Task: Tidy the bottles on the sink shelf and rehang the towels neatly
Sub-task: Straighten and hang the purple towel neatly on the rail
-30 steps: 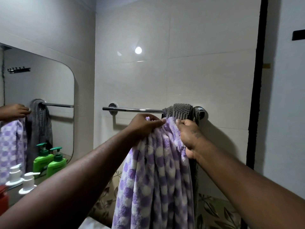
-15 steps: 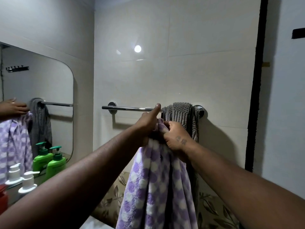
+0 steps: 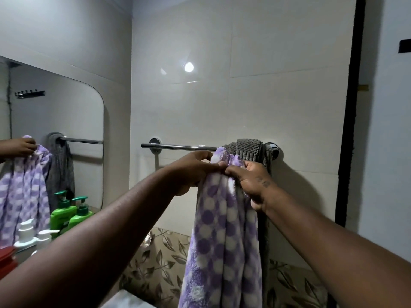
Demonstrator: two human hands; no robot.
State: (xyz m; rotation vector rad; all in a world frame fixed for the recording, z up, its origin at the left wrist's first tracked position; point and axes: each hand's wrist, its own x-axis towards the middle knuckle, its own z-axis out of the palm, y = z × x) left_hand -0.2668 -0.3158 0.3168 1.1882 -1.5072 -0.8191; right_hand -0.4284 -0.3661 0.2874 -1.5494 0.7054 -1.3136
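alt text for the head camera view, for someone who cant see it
The left hand and right hand grip the bunched top of a purple checked towel at a chrome towel rail, beside a grey towel draped over the rail's right end. At left, a mirror reflects the scene above green pump bottles.

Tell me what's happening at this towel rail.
A person is hanging a purple checked towel. The left hand and the right hand both grip its bunched top edge, close together, right at the rail and beside the grey towel draped over the rail's right end. It hangs straight down from the hands and does not look draped over the rail yet.
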